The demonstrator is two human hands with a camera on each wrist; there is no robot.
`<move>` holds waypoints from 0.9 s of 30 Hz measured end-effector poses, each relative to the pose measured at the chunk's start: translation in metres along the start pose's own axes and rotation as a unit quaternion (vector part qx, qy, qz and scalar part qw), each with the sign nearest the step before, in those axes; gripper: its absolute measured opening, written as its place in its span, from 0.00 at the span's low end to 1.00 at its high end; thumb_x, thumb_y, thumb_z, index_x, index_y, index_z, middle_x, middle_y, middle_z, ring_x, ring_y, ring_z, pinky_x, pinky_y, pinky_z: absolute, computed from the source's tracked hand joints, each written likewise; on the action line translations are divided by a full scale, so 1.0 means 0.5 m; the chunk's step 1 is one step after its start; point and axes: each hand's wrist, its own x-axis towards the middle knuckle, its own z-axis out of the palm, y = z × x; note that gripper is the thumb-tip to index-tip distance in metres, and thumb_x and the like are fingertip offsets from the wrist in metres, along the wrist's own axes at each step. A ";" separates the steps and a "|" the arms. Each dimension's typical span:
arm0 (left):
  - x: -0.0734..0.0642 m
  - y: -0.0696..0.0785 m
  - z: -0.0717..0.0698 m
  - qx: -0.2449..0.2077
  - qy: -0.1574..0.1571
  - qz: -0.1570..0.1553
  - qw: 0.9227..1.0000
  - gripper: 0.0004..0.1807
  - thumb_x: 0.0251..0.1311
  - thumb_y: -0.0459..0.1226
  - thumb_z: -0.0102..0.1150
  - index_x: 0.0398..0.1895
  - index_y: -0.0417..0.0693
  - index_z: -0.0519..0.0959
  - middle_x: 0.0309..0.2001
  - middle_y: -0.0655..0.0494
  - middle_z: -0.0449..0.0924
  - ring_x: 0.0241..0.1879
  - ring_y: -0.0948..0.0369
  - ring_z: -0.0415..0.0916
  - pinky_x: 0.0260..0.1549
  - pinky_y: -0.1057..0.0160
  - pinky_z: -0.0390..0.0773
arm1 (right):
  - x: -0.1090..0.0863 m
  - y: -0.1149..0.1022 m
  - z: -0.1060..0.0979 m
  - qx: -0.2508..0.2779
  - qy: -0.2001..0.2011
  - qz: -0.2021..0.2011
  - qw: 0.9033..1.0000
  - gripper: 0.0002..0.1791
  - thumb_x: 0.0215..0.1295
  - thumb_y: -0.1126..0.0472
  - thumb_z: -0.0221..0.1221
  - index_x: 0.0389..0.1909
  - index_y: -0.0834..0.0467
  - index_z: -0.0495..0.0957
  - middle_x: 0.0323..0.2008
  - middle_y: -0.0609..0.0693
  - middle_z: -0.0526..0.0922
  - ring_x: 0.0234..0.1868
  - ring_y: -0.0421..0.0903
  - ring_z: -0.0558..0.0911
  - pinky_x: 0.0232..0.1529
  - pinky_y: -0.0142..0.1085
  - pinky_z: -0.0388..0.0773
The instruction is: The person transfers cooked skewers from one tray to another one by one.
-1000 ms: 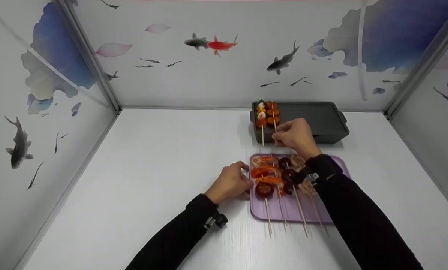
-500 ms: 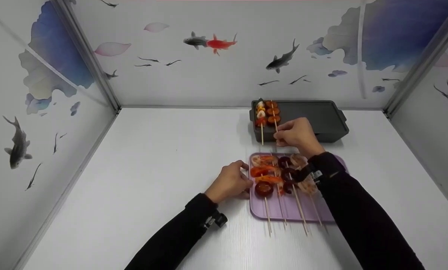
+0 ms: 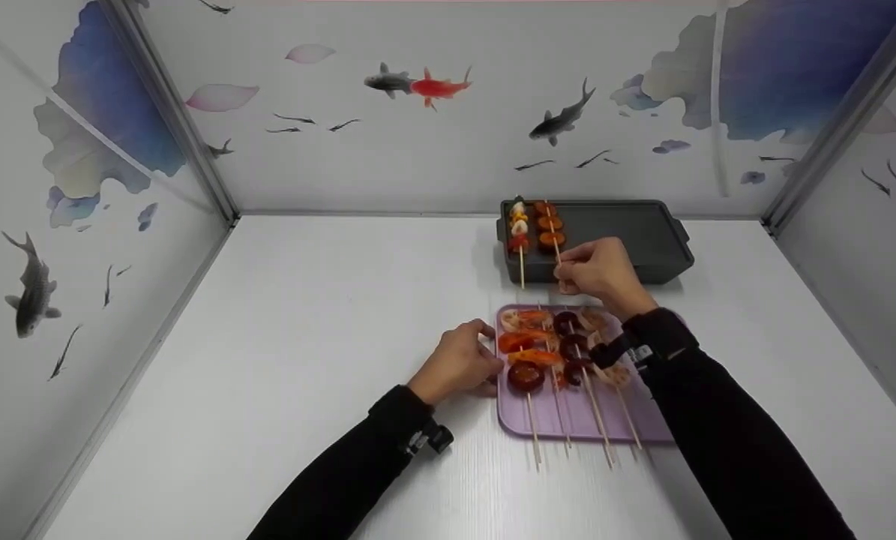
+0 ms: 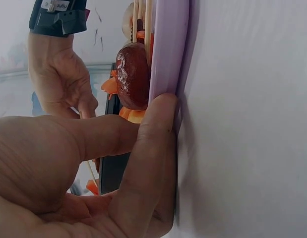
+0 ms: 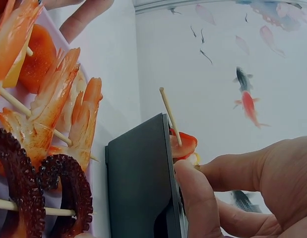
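Note:
At the front edge of the dark grill box [image 3: 612, 232], my right hand [image 3: 601, 274] pinches the stick of a skewer of round orange-brown slices [image 3: 550, 223]. The slices lie on the grill top; the stick's lower end is partly hidden by the fingers. Beside it on the left lies a skewer of mixed pieces [image 3: 519, 226], its stick jutting over the front edge. My left hand [image 3: 459, 360] holds the left rim of a purple tray [image 3: 582, 427], fingertips against the edge in the left wrist view. On this tray lie skewers with shrimp [image 5: 56, 94], dark octopus tentacles [image 5: 69, 183] and a glossy brown round piece [image 4: 132, 77].
White patterned walls [image 3: 448, 150] enclose the white table [image 3: 305, 315] at the back and sides. The grill stands close to the back wall, just behind the tray. Several sticks stick out over the tray's front edge. The right forearm crosses above the tray's right side.
My right hand has shifted slightly right with the orange-brown skewer, whose stick now slants more and stands farther from the mixed skewer. The left hand stays at the tray rim.

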 end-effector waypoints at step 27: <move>-0.002 -0.002 -0.002 -0.005 -0.005 0.001 1.000 0.27 0.50 0.30 0.58 0.57 0.42 0.67 0.32 0.51 0.82 0.25 0.53 0.84 0.24 0.57 0.85 | -0.061 0.030 -0.026 -0.023 0.009 -0.063 0.998 0.12 0.59 0.60 0.62 0.43 0.61 0.80 0.39 0.61 0.83 0.31 0.49 0.82 0.27 0.41 0.81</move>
